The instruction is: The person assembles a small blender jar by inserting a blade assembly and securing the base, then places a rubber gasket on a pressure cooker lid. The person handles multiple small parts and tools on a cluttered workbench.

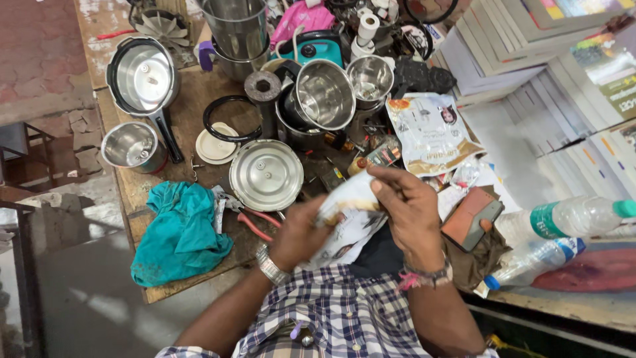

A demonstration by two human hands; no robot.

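Both hands hold a crumpled white plastic packet (350,219) with printed pictures, over the near edge of a cluttered wooden workbench (199,99). My left hand (301,232) grips its lower left side; a metal watch is on that wrist. My right hand (407,209) pinches its upper right part with thumb and fingers; thread bands circle that wrist. Just beyond the hands lie a round steel lid (266,175) and red-handled pliers (255,222).
A teal cloth (179,232) lies at the bench's near left. Steel pots, jars and a pressure cooker (142,79) crowd the back. A printed packet (430,132), a phone in a brown case (472,219), two plastic bottles (563,229) and stacked boxes (530,79) sit at right.
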